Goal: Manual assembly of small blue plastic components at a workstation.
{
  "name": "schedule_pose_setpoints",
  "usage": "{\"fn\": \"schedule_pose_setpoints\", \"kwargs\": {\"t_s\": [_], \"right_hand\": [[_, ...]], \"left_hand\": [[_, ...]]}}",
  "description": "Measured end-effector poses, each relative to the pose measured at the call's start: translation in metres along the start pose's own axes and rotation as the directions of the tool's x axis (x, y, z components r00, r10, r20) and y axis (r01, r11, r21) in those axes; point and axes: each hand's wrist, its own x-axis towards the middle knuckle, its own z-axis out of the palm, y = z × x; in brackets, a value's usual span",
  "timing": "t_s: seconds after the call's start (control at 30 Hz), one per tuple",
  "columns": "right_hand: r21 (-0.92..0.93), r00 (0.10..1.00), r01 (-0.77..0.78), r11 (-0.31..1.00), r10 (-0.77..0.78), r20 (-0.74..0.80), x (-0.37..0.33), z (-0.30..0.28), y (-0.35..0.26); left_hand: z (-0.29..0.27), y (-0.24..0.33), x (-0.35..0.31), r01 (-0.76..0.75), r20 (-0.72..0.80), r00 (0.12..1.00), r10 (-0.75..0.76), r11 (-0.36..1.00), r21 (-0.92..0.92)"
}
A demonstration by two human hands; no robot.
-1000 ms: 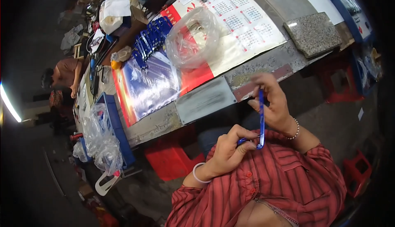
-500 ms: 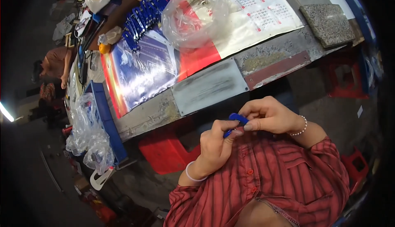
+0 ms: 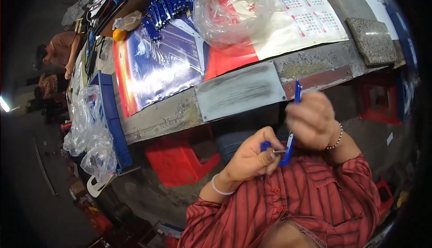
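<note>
In the head view, a slim blue-and-metal implement (image 3: 288, 151) is held in front of the striped shirt (image 3: 324, 189), short of the near edge of the workbench (image 3: 155, 126). The implement could be dropped past that edge if the pinch were loosened, and a fingertip could be nipped if its parts were swung together. By the left hand (image 3: 250, 154), closed between thumb and curled fingers, the blue end and thin metal shank are gripped. The right hand (image 3: 312, 118) is blurred, its fingers bent beside the upper part; whether that part is grasped cannot be told. Similar blue pieces (image 3: 173, 1) are heaped across the bench.
</note>
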Motion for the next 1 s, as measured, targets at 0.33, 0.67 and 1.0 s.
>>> {"fn": "schedule_pose_setpoints", "kwargs": {"t_s": [0.33,0.67,1.0], "right_hand": [[0.665,0.739,-0.646,0.375,0.525,0.422,0.041,-0.008,0.0],[0.717,0.587,-0.687,-0.119,0.491,0.644,0.059,-0.005,0.023],[0.883,0.134,-0.445,0.152,0.986,-0.103,0.001,-0.039,0.07]], "left_hand": [[0.024,0.025,0.011,-0.18,-0.084,0.974,0.212,0.94,0.29],[0.023,0.065,0.045,-0.289,0.05,0.812,0.582,0.325,0.901],[0.009,0.097,-0.009,-0.55,-0.308,0.48,0.822,0.555,0.624]]}}
